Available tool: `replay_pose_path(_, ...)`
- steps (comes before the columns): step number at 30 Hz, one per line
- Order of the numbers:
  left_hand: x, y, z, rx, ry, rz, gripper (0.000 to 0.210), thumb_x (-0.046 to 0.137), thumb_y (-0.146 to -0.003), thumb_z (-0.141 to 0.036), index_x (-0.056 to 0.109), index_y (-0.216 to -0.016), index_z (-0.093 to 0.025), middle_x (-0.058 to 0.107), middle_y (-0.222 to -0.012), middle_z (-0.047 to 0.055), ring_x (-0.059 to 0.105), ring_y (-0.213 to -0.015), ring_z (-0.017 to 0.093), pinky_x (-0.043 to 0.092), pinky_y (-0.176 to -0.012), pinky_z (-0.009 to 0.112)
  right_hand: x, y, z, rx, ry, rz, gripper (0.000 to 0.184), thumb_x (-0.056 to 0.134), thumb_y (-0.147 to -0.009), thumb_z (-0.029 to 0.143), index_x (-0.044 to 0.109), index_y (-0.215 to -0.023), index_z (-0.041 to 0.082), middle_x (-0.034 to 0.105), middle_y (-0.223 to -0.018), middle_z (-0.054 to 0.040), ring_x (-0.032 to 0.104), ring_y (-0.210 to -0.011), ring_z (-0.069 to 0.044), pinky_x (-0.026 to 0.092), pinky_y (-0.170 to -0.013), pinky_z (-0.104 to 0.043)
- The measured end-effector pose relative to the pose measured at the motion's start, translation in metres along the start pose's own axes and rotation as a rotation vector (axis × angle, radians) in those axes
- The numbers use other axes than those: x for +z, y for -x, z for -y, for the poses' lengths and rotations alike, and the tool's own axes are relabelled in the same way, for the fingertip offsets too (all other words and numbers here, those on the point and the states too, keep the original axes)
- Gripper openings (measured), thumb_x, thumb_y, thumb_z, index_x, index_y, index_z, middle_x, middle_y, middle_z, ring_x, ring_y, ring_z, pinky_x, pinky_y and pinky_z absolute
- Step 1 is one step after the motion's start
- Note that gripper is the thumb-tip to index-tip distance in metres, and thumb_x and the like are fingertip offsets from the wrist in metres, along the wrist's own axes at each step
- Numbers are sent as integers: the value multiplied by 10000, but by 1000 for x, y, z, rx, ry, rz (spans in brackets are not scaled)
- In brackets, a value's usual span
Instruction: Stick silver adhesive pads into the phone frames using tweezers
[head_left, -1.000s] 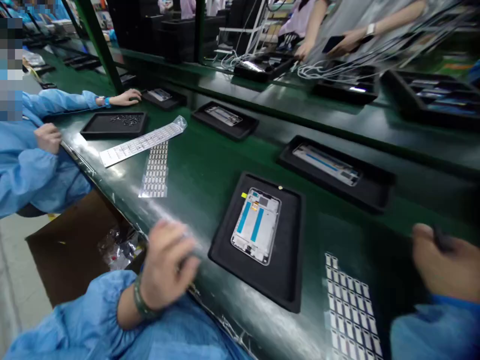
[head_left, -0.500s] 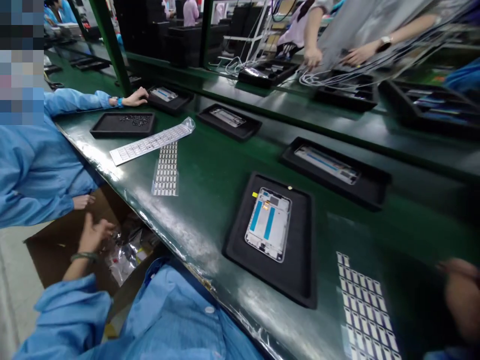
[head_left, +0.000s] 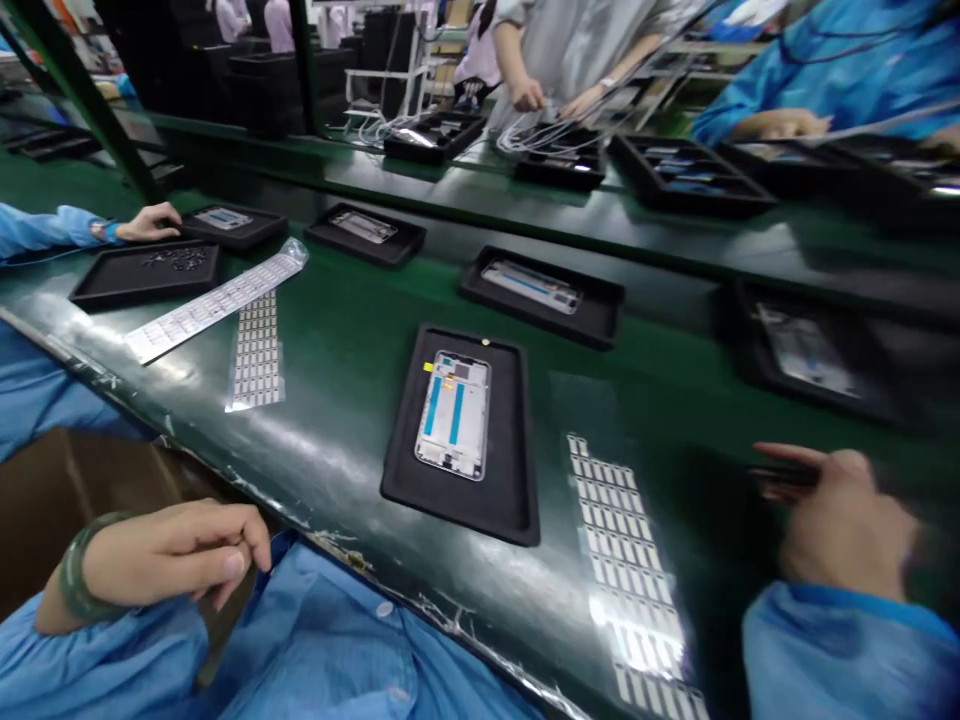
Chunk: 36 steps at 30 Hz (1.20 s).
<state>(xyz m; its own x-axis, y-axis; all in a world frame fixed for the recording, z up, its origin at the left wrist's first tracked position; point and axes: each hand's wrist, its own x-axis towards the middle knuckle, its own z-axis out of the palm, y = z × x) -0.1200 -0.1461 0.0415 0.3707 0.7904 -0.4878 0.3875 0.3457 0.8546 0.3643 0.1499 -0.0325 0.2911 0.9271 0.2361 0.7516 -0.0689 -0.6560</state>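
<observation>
My left hand point(head_left: 172, 552), with a green bangle point(head_left: 79, 570) on its wrist, hovers in front of the table edge near my lap. Its fingers are loosely bent, slightly apart, and hold nothing I can see. At the right, over the table, my right hand point(head_left: 847, 515) is closed on a small dark object point(head_left: 784, 482), blurred and partly hidden. Between the hands lies a black tray point(head_left: 514, 470) with a silver phone frame point(head_left: 454, 415) bearing two blue strips. A sheet of small pale stickers point(head_left: 626, 540) lies between this tray and my right hand.
More black trays with phone parts point(head_left: 529, 288) stand along the table's far side. At left lie another sticker sheet point(head_left: 257, 350), a long white strip point(head_left: 214, 303) and a tray of small black pieces point(head_left: 142, 275). A co-worker's hand point(head_left: 152, 222) rests beside a tray.
The view has swung right. My left hand has moved from above the open box to near my lap, its spread fingers now bent. My right hand has come further into view.
</observation>
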Motion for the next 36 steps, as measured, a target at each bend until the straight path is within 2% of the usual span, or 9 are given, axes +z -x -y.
replay_pose_path(2,-7,-15,-23,71,-34,-45,297,402,-906,-428,535,-1053,-207,619,-742,14,542,-586,111,448,-544,225,0,4,3,134,-240,-30,496,199,-893,494,598,-778,224,641,-888,-217,612,-591,-175,484,-598,-352)
replay_pose_path(4,-9,-41,-42,115,-123,-182,316,385,-909,-431,526,-1076,-203,613,-787,23,561,-636,122,470,-582,241,2,9,7,181,-440,9,410,320,-884,515,556,-727,219,624,-838,-170,586,-530,-143,490,-569,-339)
replay_pose_path(6,-7,-73,-56,147,-278,-341,320,374,-912,-430,527,-1083,-208,613,-836,27,580,-709,136,484,-646,261,5,15,11,160,-628,62,317,488,-835,488,545,-716,200,591,-768,-116,596,-545,-142,513,-606,-344)
replay_pose_path(8,-1,-108,-66,219,-447,-422,309,375,-915,-417,530,-1091,-217,611,-932,40,586,-828,155,488,-732,289,7,23,15,134,-713,84,235,651,-741,409,543,-753,200,589,-788,-74,636,-662,-151,534,-709,-330)
replay_pose_path(12,14,-168,-78,522,-785,-331,271,380,-928,-309,525,-1126,-194,551,-1154,88,503,-1100,189,408,-966,376,8,40,25,127,-807,211,314,718,-661,410,569,-835,195,630,-867,-49,661,-761,-166,558,-771,-350)
replay_pose_path(17,30,-220,-97,726,-1066,-204,289,395,-929,-288,536,-1148,-164,532,-1248,114,425,-1228,225,363,-1024,433,14,56,51,172,-867,346,364,749,-637,401,545,-841,179,623,-730,4,661,-649,-139,582,-606,-282)
replay_pose_path(21,51,-246,-112,732,-1268,-185,391,405,-920,-394,508,-1226,-173,470,-1344,131,408,-1254,275,336,-1024,490,28,64,66,157,-792,443,314,722,-667,392,522,-780,177,598,-621,22,651,-582,-138,569,-539,-255)
replay_pose_path(26,72,-270,-116,656,-1401,-186,443,397,-906,-467,483,-1281,-250,414,-1388,165,334,-1309,333,255,-1028,585,42,66,63,98,-634,472,239,665,-721,379,523,-787,198,614,-616,16,659,-569,-158,572,-554,-293)
replay_pose_path(36,73,-280,-109,644,-1343,-174,404,368,-921,-439,500,-1267,-277,422,-1385,151,382,-1282,303,168,-1057,605,42,64,62,150,-680,511,216,673,-720,340,538,-791,188,620,-589,20,651,-544,-142,563,-534,-257)
